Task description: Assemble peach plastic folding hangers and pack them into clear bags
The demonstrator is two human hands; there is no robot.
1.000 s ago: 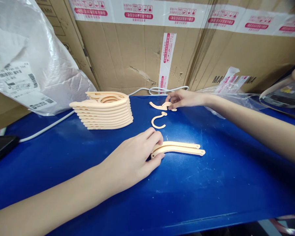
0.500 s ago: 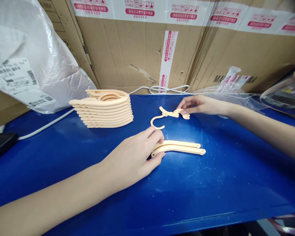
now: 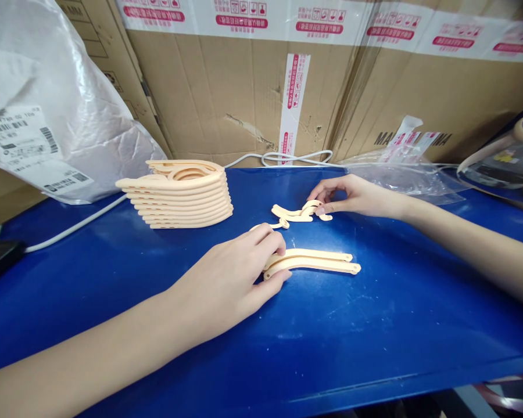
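My left hand (image 3: 239, 276) is closed on the left ends of two slim, curved cream hanger arms (image 3: 318, 261), which lie side by side on the blue table (image 3: 375, 325). Beyond them, my right hand (image 3: 346, 194) pinches the right end of a small cluster of cream plastic hanger hooks (image 3: 294, 215). One hook (image 3: 276, 224) of the same colour reaches left and is partly hidden behind my left hand. To the left stands a neat stack of cream folding-hanger parts (image 3: 181, 200), touched by neither hand.
Cardboard boxes (image 3: 218, 93) with printed tape line the back edge. A silvery plastic bag (image 3: 82, 116) leans at the left, near a dark device (image 3: 2, 261). A white cable (image 3: 296, 157), clear plastic wrapping (image 3: 401, 180) and a transparent container (image 3: 505, 162) lie behind and to the right.
My right hand has shifted slightly left and down, and the hooks in it have turned over. The open curve of one hook no longer shows. My left hand keeps its grip.
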